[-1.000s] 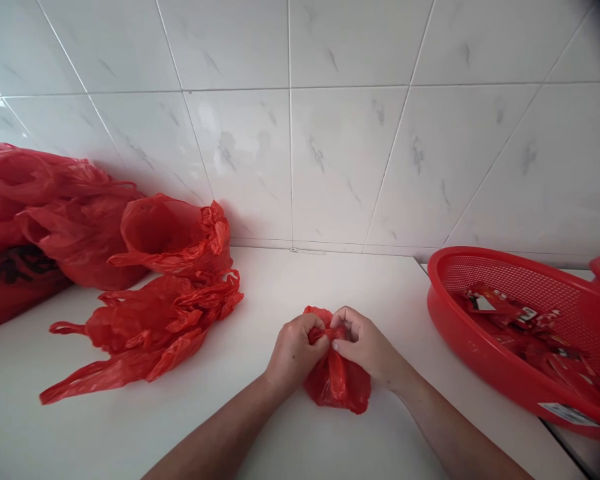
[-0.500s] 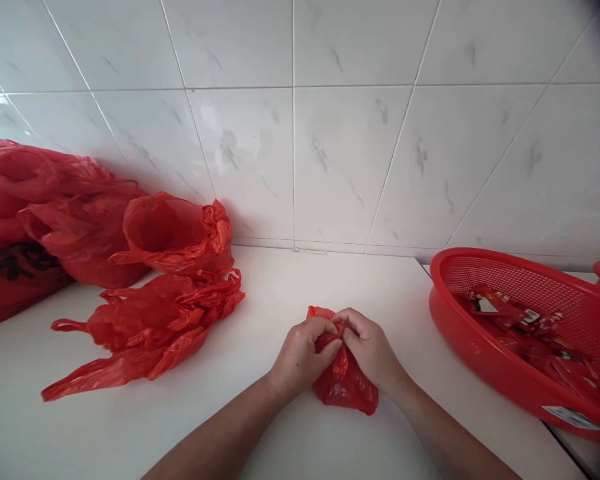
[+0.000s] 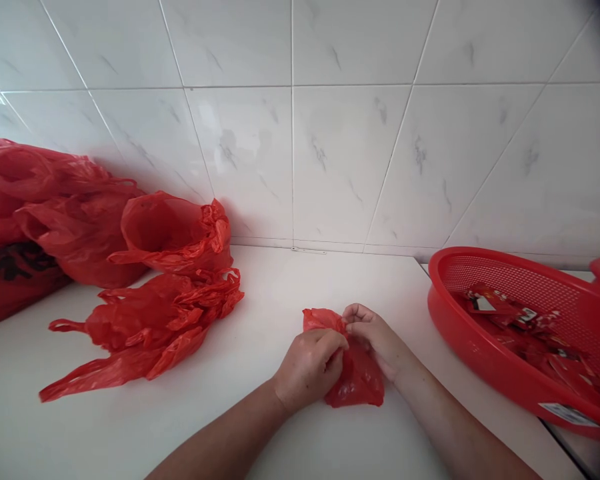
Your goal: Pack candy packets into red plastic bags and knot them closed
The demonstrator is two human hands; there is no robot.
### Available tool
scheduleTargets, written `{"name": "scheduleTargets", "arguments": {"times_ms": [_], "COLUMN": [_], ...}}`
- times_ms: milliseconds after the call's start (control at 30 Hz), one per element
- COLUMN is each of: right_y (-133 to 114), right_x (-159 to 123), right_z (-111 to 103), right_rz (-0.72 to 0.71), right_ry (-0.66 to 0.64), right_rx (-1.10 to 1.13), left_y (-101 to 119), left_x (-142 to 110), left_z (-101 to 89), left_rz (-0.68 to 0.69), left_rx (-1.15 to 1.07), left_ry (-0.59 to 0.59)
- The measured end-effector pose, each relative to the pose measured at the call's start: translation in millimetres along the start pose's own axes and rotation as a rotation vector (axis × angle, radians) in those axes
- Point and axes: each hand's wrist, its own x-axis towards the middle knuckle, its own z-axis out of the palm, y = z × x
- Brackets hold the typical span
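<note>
A small red plastic bag [image 3: 361,381] lies on the white table in front of me, its gathered top between my two hands. My left hand [image 3: 313,368] is closed, thumb against curled fingers, gripping the bag's gathered part from the left. On the other side my right hand [image 3: 375,337] pinches the bag's upper right edge between thumb and fingertips. The bag's contents are hidden by the red plastic, and a loose flap of it sticks out beyond my left hand.
Crumpled red plastic bags [image 3: 145,320] lie at the left. Behind them stands an open-mouthed red bag [image 3: 167,223], beside larger full red bags [image 3: 80,227]. At the right, a red perforated basket [image 3: 480,347] holds several small red packets [image 3: 525,320]. A tiled wall [image 3: 350,167] closes the back.
My left hand has turned over and curled tighter around the gathered plastic. My right hand has shifted slightly right, and the bag's lower part has swung a little right.
</note>
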Motion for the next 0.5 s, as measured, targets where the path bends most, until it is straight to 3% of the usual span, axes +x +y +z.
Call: {"name": "scheduleTargets", "arguments": {"times_ms": [333,500], "right_y": [6,4], "right_x": [13,12], "right_z": [-12,-13], "right_rz": [-0.097,-0.129], "right_ry": [0.172,0.14], "right_rx": [-0.015,-0.138], "left_y": [19,24], "left_x": [-4,-7], "left_z": [8.2,11.4], "left_rz": [0.305,0.277], "left_rx": [0.11,0.076], "left_ry": [-0.019,0.021]}}
